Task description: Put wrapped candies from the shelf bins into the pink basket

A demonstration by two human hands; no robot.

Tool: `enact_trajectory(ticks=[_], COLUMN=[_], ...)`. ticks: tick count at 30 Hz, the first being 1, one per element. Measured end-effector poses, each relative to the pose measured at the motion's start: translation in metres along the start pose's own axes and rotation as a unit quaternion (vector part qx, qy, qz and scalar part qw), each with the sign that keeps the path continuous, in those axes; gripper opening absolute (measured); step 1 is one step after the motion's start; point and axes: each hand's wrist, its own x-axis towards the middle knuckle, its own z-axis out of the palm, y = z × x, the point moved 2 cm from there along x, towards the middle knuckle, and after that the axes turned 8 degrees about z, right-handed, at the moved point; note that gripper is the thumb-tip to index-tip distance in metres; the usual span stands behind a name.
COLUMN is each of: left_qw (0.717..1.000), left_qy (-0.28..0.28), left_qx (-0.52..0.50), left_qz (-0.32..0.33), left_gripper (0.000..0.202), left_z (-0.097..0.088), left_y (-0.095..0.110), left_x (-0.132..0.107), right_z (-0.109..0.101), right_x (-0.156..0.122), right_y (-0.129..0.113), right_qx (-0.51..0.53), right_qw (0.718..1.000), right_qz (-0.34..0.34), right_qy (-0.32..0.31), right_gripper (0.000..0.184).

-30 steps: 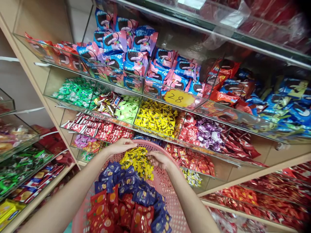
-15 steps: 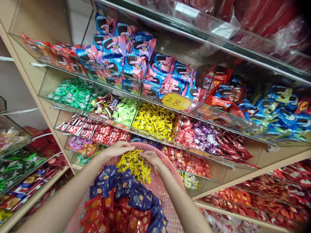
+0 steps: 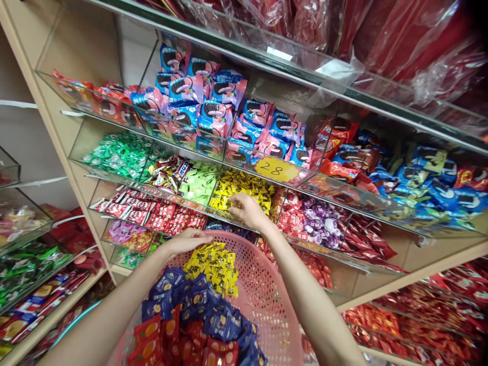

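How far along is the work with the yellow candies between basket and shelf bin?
Looks done: the pink basket holds red packets, blue packets and a pile of yellow candies. In hand: the right hand reaches into the shelf bin of like yellow candies; the left hand rests at the pile's far edge. Left: which way the candies move cannot be told; pile and bin are both well filled.
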Motion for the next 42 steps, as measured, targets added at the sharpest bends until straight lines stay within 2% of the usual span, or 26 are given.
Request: enact_trajectory(ticks=[2, 4, 6, 9, 14, 18, 20, 22, 25, 28, 30, 32, 34, 42], left_qw=[1.000, 1.000, 1.000, 1.000, 1.000, 1.000, 1.000, 1.000, 1.000, 1.000, 1.000, 1.000, 1.000, 0.998], left_qy=[0.004, 0.008, 0.015, 0.022, -0.001, 0.000, 0.000, 0.001, 0.009, 0.007, 0.006, 0.003, -0.011, -0.034], left_qx=[-0.001, 0.000, 0.005, 0.013, 0.009, 0.011, 0.011, 0.007, 0.004, 0.005, 0.011, 0.014, 0.007, -0.001], left_qz=[-0.001, -0.004, -0.006, -0.005, -0.004, -0.003, 0.000, 0.005, 0.015, 0.024, 0.022, 0.019, 0.026, 0.054], left_gripper=[0.045, 0.044, 0.043, 0.043, 0.046, 0.048, 0.048, 0.047, 0.044, 0.042, 0.042, 0.041, 0.038, 0.023], left_z=[0.000, 0.000, -0.001, -0.002, -0.002, -0.002, -0.002, -0.002, -0.002, -0.002, -0.002, -0.002, -0.001, -0.002], left_y=[0.000, 0.000, -0.002, -0.004, -0.004, 0.000, 0.001, 0.001, -0.002, -0.003, -0.002, 0.001, 0.005, 0.009], left_x=[0.000, 0.001, 0.001, 0.002, 0.003, 0.001, 0.000, 0.000, 0.001, 0.002, 0.001, 0.000, -0.002, -0.002], right_z=[0.007, 0.016, 0.023, 0.026, 0.014, 0.002, 0.007, 0.025, 0.066, 0.104, 0.120, 0.128, 0.131, 0.135], right_x=[0.020, 0.033, 0.039, 0.040, 0.033, 0.012, -0.009, -0.034, -0.070, -0.092, -0.098, -0.099, -0.100, -0.104], right_y=[0.007, 0.015, 0.020, 0.023, 0.019, 0.002, -0.007, -0.013, -0.005, 0.016, 0.027, 0.032, 0.032, 0.026], right_qx=[-0.083, -0.133, -0.160, -0.169, -0.095, 0.084, 0.222, 0.369, 0.527, 0.613, 0.634, 0.643, 0.644, 0.634], right_qw=[0.997, 0.990, 0.985, 0.984, 0.994, 0.991, 0.967, 0.922, 0.821, 0.714, 0.674, 0.662, 0.663, 0.694], right_qz=[-0.001, 0.004, 0.009, -0.001, -0.029, 0.012, 0.055, 0.103, 0.214, 0.333, 0.373, 0.382, 0.377, 0.335], right_qy=[-0.005, -0.040, -0.063, -0.051, 0.036, 0.105, 0.109, 0.059, -0.046, -0.065, -0.064, -0.061, -0.056, -0.060], right_gripper=[0.027, 0.031, 0.030, 0.023, 0.015, 0.022, 0.029, 0.034, 0.027, 0.027, 0.029, 0.030, 0.030, 0.029])
